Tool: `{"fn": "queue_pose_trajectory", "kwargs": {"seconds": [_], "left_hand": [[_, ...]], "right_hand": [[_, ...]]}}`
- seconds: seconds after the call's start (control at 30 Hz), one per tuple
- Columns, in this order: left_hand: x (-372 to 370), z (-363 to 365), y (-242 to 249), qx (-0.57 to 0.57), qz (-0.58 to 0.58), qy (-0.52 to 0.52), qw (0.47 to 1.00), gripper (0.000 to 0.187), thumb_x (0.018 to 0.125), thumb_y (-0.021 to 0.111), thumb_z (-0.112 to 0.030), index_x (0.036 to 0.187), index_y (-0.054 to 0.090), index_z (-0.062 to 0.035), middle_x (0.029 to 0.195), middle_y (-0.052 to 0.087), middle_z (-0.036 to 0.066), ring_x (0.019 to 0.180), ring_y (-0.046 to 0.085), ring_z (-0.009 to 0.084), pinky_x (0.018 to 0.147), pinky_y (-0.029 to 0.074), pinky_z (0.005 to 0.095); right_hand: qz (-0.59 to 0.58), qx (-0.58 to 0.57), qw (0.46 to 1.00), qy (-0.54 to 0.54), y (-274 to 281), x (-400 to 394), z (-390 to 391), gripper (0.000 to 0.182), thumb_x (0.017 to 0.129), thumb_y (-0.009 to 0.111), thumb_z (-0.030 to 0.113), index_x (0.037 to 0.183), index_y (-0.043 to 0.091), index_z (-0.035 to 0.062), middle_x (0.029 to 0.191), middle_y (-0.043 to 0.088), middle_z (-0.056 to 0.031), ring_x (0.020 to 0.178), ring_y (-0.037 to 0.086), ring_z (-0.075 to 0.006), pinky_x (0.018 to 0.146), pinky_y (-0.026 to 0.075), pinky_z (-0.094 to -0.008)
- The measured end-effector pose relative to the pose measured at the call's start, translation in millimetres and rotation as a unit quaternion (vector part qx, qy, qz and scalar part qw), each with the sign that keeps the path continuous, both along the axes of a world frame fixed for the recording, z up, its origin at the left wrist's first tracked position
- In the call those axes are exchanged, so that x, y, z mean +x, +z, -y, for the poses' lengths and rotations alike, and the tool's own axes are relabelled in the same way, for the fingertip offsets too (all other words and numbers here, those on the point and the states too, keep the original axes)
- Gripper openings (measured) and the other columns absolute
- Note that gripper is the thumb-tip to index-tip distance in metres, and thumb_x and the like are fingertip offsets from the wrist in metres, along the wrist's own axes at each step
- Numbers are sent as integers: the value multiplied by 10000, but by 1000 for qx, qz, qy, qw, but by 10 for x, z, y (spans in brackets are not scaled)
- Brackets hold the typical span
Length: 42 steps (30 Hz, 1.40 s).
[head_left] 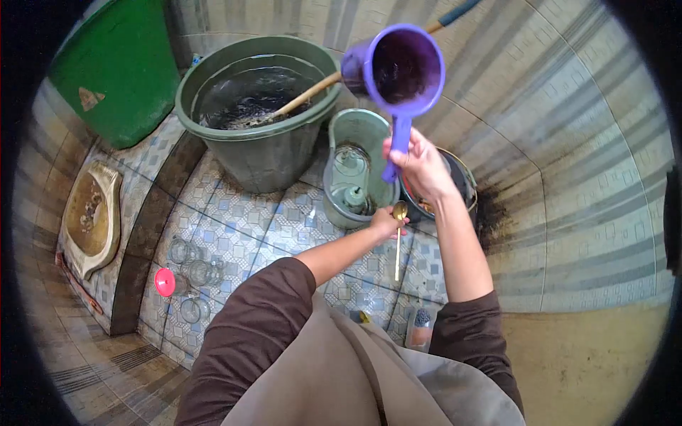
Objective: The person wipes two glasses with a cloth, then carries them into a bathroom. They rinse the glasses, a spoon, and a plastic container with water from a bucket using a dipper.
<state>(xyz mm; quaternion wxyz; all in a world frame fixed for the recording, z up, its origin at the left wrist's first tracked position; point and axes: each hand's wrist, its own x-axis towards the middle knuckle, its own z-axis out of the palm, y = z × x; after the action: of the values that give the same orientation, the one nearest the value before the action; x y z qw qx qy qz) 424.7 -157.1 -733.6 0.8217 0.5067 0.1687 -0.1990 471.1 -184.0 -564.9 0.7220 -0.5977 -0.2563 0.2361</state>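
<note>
My right hand (425,169) is closed around the handle of a purple water dipper (400,135). The dipper is raised, its round mouth facing me, and its inside looks dark. Lower down, my left hand (384,223) grips a gold spoon (401,211) whose handle points down toward the floor. That hand is at the front rim of a grey-green basin (364,128), which has a little water at the bottom. My right wrist partly hides a dark bucket (465,177) with a wire handle.
A large bucket (249,160) of water stands at the back, with a wooden stick (307,94) in it. Several clear glasses (202,272) and a pink lid (165,282) sit left. Beyond are a squat toilet (112,227) and green tub (117,71). A scrubber container (420,332) is near my feet.
</note>
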Motion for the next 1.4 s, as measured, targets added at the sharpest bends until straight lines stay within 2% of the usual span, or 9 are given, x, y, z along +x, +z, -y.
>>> {"fn": "queue_pose_trajectory", "kwargs": {"seconds": [0.17, 0.47, 0.63, 0.73, 0.97, 1.03, 1.13, 1.2, 1.4], "left_hand": [[-163, 416, 138, 56, -36, -45, 997, 232, 831, 440, -218, 1015, 499, -89, 875, 586, 35, 640, 591, 157, 474, 505, 288], [-147, 946, -545, 175, 3, -57, 983, 277, 803, 435, -262, 1021, 505, -106, 757, 585, 37, 487, 542, 138, 332, 391, 271], [-265, 733, -271, 247, 26, -110, 962, 272, 821, 376, -310, 987, 482, -122, 688, 559, 27, 487, 529, 121, 358, 389, 237], [-158, 721, -471, 77, -14, -108, 991, 273, 819, 391, -318, 987, 486, -125, 734, 566, 26, 553, 539, 131, 407, 407, 238], [-39, 714, -536, 188, -28, -8, 982, 183, 790, 469, -206, 845, 562, -58, 623, 558, 42, 490, 532, 159, 424, 429, 335], [71, 660, -878, 222, 154, -11, 963, 192, 761, 501, -162, 869, 604, -41, 697, 605, 69, 586, 570, 155, 531, 460, 325], [-102, 393, -421, 273, 259, -23, 926, 237, 704, 487, -14, 887, 624, -75, 820, 625, 89, 751, 589, 166, 691, 448, 265], [-179, 209, -258, 265, 293, -40, 918, 268, 706, 465, 38, 906, 615, -57, 818, 622, 76, 768, 580, 144, 715, 442, 263], [-752, -775, 486, 190, 342, -57, 918, 368, 701, 404, 118, 961, 598, -55, 931, 593, 68, 884, 543, 129, 781, 426, 266]], "right_hand": [[9, -100, 992, -80, -773, -215, 750, 343, 669, 591, -53, 979, 473, 34, 884, 561, -23, 806, 529, -85, 734, 430, -225], [49, -157, 966, -198, -1626, -474, 1165, 245, 624, 590, -92, 821, 533, 41, 765, 558, -9, 720, 520, -102, 685, 418, -245], [77, -168, 938, -292, -1693, -504, 1122, 292, 610, 642, -22, 878, 525, -25, 833, 576, -65, 760, 517, -175, 718, 411, -288], [141, -330, 907, -222, -1931, -260, 1130, 378, 607, 642, -33, 953, 489, -32, 917, 561, -97, 824, 505, -183, 760, 404, -301], [116, -156, 942, -274, -1670, -112, 939, 225, 662, 597, -31, 874, 525, -10, 848, 585, -67, 754, 504, -150, 674, 410, -288], [230, -231, 903, -280, -1359, 14, 903, 194, 685, 589, 1, 865, 518, -7, 817, 580, -75, 730, 509, -153, 655, 408, -285], [383, -286, 842, -248, -577, 188, 633, 202, 686, 577, 30, 878, 518, 6, 772, 550, -123, 704, 529, -243, 635, 412, -327], [569, -322, 728, -206, -238, 444, 329, 250, 664, 588, 35, 902, 512, 23, 762, 507, -150, 719, 514, -316, 628, 408, -365], [667, -378, 615, -185, 53, 615, -965, 344, 654, 580, 24, 989, 509, 58, 869, 531, -148, 812, 530, -310, 700, 434, -391]]}}
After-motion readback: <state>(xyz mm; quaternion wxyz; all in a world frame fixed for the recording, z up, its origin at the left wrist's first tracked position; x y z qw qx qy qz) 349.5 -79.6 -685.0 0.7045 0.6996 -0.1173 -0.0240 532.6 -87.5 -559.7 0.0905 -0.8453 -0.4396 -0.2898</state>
